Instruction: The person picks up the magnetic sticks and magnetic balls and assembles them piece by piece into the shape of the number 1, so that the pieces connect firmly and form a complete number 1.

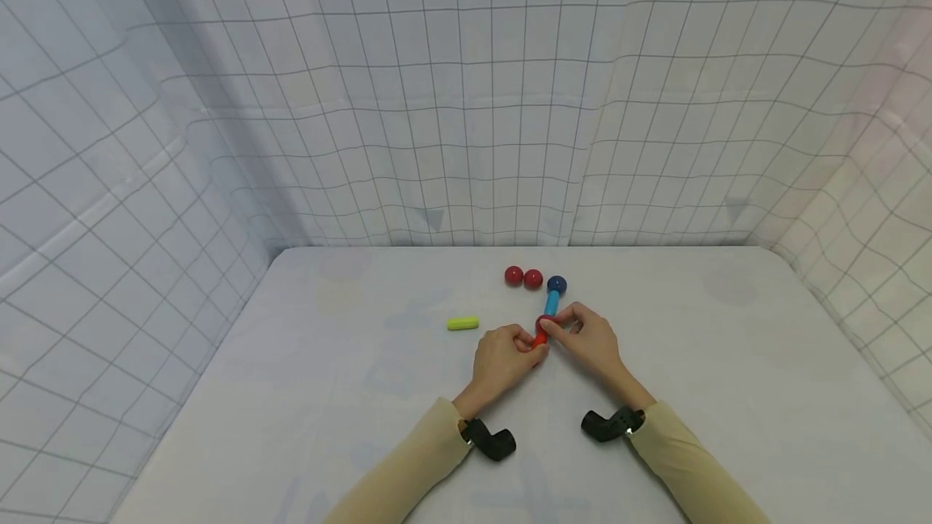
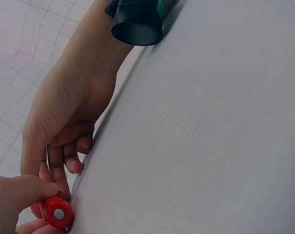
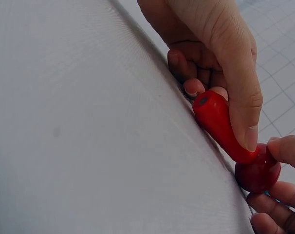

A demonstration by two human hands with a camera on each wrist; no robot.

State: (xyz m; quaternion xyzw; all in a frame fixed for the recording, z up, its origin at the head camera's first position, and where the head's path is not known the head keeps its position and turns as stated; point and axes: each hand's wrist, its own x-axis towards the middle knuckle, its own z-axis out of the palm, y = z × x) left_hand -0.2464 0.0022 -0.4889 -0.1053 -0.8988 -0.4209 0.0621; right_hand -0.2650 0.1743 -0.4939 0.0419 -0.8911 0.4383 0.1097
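Near the middle of the table, my left hand point(image 1: 502, 358) pinches a short red rod point(image 3: 218, 124) between thumb and fingers. A dark red ball point(image 3: 258, 170) meets the rod's far end, and my right hand point(image 1: 591, 342) holds that ball by its fingertips. Beyond it a light blue rod point(image 1: 552, 303) runs away from me to a dark blue ball point(image 1: 557, 285), all in one line. In the left wrist view, the near end of the red rod shows a small silvery disc. Fingers partly cover the ball and rod in the head view.
Left of the line lies a yellow-green rod point(image 1: 463, 323). Two more red balls, one on the left point(image 1: 514, 276) and one on the right point(image 1: 533, 279), sit side by side farther back. White gridded curtains surround the white table point(image 1: 328, 395) at the back and sides.
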